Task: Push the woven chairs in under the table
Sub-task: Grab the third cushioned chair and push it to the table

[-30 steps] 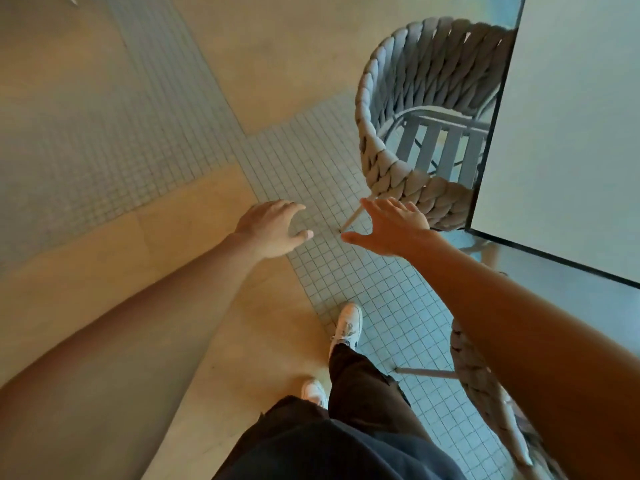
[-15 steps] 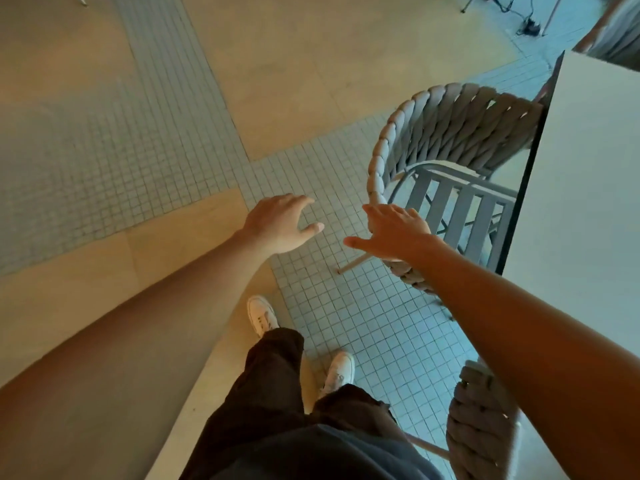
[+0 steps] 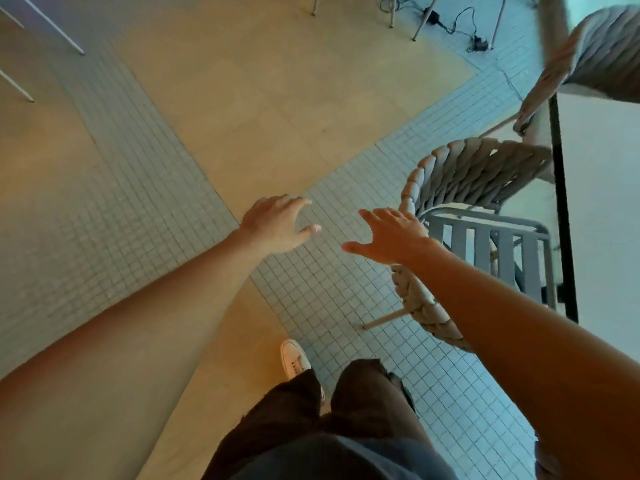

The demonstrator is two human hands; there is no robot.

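- The person's left hand (image 3: pixel 277 225) is stretched out over the floor, fingers loosely curled and spread, thumb out to the side, with nothing in it.
- The right hand (image 3: pixel 391 235) reaches forward beside it, palm down and fingers splayed; it grips nothing. Its fingertips are at the curved rim of the near chair's back, though whether they touch it I cannot tell.
- The two hands are apart, a gap of bare tile showing between the thumbs.
- The near woven chair (image 3: pixel 478 174) stands just right of the right hand, its thick grey braided back curving round a slatted seat (image 3: pixel 491 247). Its far side is tucked under the table edge, while most of the seat and the whole back remain out in the open. One pale leg (image 3: pixel 384 318) splays out over the tiles below the right forearm.
- The table (image 3: pixel 606 209) fills the right side, a pale top with a dark edge running along beside the chair.
- A second woven chair (image 3: pixel 602 50) shows at the upper right, beyond the table's far corner, blurred.
- Below, dark trousers (image 3: pixel 346 410) and one white shoe (image 3: pixel 294 358) are planted where the small grey tile strip (image 3: pixel 329 289) meets the tan floor (image 3: pixel 259 98).
- At the top, thin metal legs and a black cable (image 3: pixel 460 19) with its plug lie on the floor, well away from the hands.
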